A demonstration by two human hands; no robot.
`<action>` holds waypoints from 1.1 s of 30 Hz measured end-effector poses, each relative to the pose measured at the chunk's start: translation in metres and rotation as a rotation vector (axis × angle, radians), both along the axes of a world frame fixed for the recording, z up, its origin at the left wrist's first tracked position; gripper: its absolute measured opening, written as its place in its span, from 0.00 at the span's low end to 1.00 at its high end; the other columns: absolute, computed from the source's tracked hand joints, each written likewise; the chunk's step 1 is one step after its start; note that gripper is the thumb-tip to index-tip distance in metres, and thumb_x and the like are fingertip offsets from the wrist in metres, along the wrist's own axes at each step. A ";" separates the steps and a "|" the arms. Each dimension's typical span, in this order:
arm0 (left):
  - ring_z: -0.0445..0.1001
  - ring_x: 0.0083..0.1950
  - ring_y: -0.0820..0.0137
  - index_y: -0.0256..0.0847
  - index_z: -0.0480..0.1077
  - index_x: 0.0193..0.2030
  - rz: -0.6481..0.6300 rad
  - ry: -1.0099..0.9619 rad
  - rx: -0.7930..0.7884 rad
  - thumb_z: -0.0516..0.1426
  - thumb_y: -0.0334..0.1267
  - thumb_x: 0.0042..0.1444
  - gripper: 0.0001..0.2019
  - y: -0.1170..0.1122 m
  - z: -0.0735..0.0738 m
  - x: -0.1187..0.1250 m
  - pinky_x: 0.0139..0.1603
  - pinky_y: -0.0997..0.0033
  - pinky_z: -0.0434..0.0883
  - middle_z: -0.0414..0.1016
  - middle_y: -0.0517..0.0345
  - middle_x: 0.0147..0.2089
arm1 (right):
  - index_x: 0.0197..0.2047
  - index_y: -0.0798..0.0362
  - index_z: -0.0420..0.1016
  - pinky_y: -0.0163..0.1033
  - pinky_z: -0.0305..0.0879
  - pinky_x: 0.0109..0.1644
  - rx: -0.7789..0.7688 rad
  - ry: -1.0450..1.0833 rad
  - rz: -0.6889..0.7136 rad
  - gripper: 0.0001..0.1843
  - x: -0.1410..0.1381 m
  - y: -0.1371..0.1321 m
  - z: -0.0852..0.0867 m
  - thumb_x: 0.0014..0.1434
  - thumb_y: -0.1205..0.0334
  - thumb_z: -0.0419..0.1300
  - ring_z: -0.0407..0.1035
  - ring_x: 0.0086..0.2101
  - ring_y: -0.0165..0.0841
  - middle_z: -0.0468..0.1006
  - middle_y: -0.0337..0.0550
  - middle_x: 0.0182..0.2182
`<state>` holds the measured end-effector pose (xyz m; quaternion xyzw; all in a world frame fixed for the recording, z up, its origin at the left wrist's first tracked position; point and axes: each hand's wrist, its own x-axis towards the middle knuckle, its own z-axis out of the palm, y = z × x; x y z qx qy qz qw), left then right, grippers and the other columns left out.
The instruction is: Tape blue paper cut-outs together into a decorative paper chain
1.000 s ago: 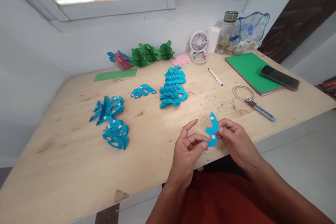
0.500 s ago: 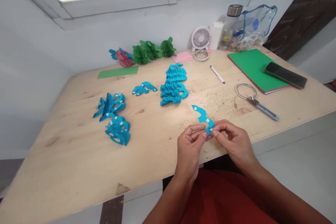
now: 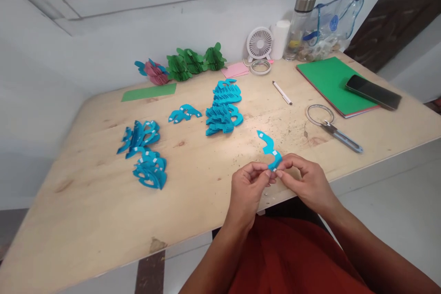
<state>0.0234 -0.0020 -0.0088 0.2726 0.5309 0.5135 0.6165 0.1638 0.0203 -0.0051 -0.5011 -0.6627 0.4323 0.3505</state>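
Observation:
A curved blue paper cutout [image 3: 268, 148] with small white tape squares is pinched at its lower end between both my hands, just above the wooden table's [image 3: 103, 202] front edge. My left hand [image 3: 248, 187] is closed, its fingertips meeting the cutout's lower tip. My right hand [image 3: 306, 182] is closed too, thumb and forefinger gripping the same tip from the right. The cutout's free end points up and to the left. A stack of matching blue cutouts [image 3: 223, 108] lies further back at the middle.
Glued blue cutout clusters [image 3: 144, 156] and a small blue pair [image 3: 184, 113] lie at left. At the back stand green paper decorations [image 3: 193, 60], a small fan [image 3: 259, 43], a bottle [image 3: 297, 25] and tape rolls [image 3: 260, 66]. A pen [image 3: 282, 93], a tape ring with a cutter [image 3: 330, 124], a green notebook [image 3: 327, 82] and a phone [image 3: 374, 92] lie right.
The cutout has turned from pointing up-right to up-left. My left hand went from open fingers to a pinch on its lower tip. The view shifted slightly.

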 end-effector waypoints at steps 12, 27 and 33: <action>0.73 0.33 0.71 0.38 0.71 0.29 -0.294 0.314 0.162 0.54 0.30 0.53 0.05 0.001 0.001 -0.024 0.37 0.72 0.69 0.75 0.59 0.27 | 0.30 0.50 0.71 0.38 0.61 0.42 0.001 -0.159 0.118 0.05 -0.003 0.000 0.006 0.56 0.66 0.56 0.69 0.35 0.33 0.76 0.38 0.31; 0.74 0.34 0.68 0.41 0.71 0.30 -0.406 0.692 0.257 0.48 0.28 0.55 0.11 -0.002 0.005 -0.030 0.35 0.71 0.67 0.78 0.57 0.32 | 0.30 0.50 0.68 0.37 0.61 0.38 -0.015 -0.248 0.153 0.06 -0.009 -0.002 0.006 0.59 0.63 0.54 0.68 0.32 0.32 0.74 0.37 0.30; 0.73 0.33 0.68 0.40 0.72 0.30 -0.398 0.663 0.242 0.49 0.27 0.55 0.11 -0.002 0.006 -0.028 0.35 0.70 0.67 0.78 0.57 0.32 | 0.30 0.50 0.69 0.38 0.61 0.38 -0.018 -0.248 0.135 0.06 -0.010 -0.002 0.006 0.59 0.62 0.54 0.68 0.32 0.32 0.74 0.37 0.30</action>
